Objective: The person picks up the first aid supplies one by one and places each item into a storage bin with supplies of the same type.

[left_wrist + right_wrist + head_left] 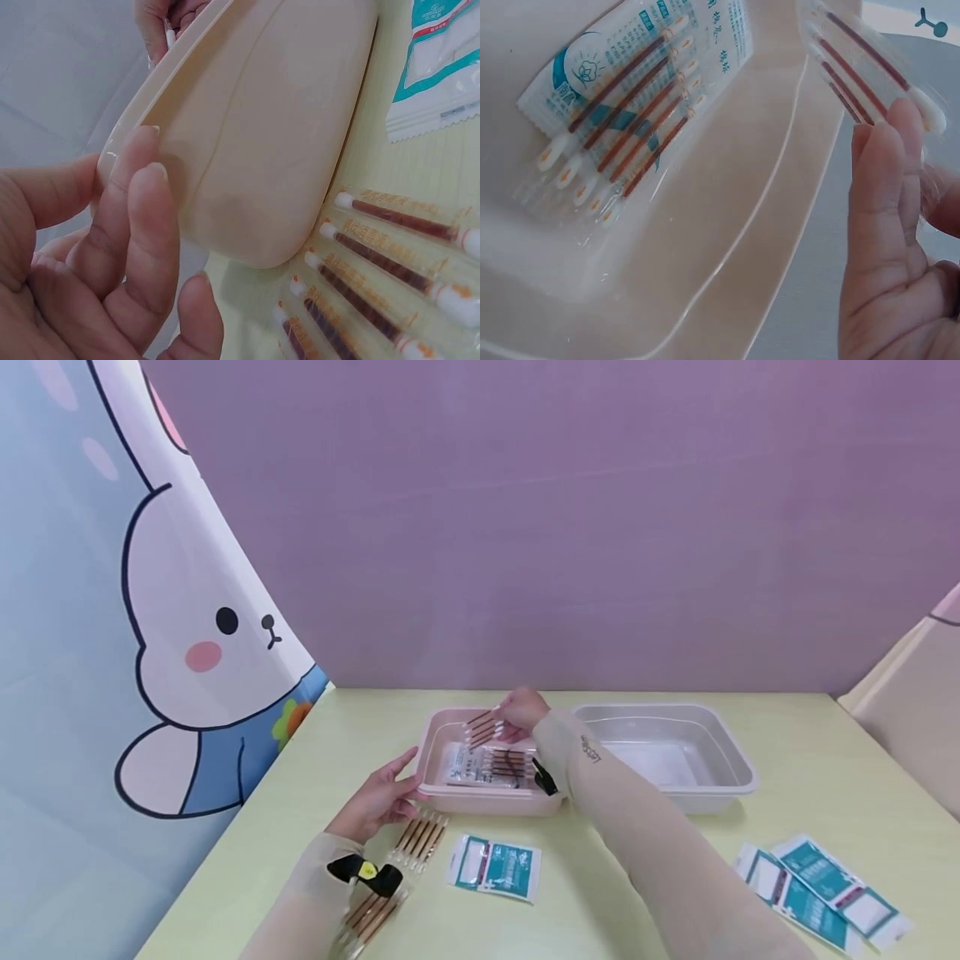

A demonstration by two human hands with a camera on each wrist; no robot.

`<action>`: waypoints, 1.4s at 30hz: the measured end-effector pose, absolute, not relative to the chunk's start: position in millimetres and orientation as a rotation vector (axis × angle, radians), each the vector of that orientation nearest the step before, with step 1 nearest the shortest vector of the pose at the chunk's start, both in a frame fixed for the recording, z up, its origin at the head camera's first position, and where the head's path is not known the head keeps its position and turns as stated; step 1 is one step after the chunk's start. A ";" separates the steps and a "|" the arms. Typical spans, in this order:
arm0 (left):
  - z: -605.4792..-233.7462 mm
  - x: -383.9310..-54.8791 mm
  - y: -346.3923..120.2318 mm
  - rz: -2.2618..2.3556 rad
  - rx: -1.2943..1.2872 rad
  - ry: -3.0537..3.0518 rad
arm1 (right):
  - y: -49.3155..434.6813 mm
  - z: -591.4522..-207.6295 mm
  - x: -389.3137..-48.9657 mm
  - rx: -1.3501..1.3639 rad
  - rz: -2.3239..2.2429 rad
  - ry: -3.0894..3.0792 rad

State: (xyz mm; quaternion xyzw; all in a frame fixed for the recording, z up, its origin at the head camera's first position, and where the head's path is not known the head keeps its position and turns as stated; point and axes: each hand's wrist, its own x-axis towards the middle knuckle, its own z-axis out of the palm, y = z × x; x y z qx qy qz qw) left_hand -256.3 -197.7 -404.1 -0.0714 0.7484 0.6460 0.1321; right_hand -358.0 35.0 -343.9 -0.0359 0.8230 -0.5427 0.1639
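Note:
In the head view, my right hand (522, 710) is raised over the far side of a pink plastic tub (480, 803) and pinches a clear packet of cotton swabs (483, 728) with brown sticks. Its fingertips and thumb press the packet's edge in the right wrist view. My left hand (384, 795) holds the tub's near left corner, the rim lying between its fingers in the left wrist view. Inside the tub lie another swab packet (630, 112) and a white and teal printed packet (577, 75) partly beneath it.
Two swab packets, one nearer the tub (420, 841) and one lower (367, 918), lie by my left forearm. A teal and white packet (497, 867) lies before the tub. A grey-white tub (712, 792) stands to the right. Two overlapping teal packets (825, 885) lie at right.

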 end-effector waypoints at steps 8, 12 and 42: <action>-405.2 -258.2 -199.3 1.881 -0.218 2.170 | 32.1 -340.1 -354.0 -0.108 -1.463 2.356; -405.8 -258.2 -201.3 1.880 -0.225 2.174 | 29.4 -340.3 -354.9 -0.103 -1.409 2.362; -402.4 -259.4 -205.9 1.858 -0.246 2.189 | 56.6 -320.8 -341.7 -0.163 -1.152 2.491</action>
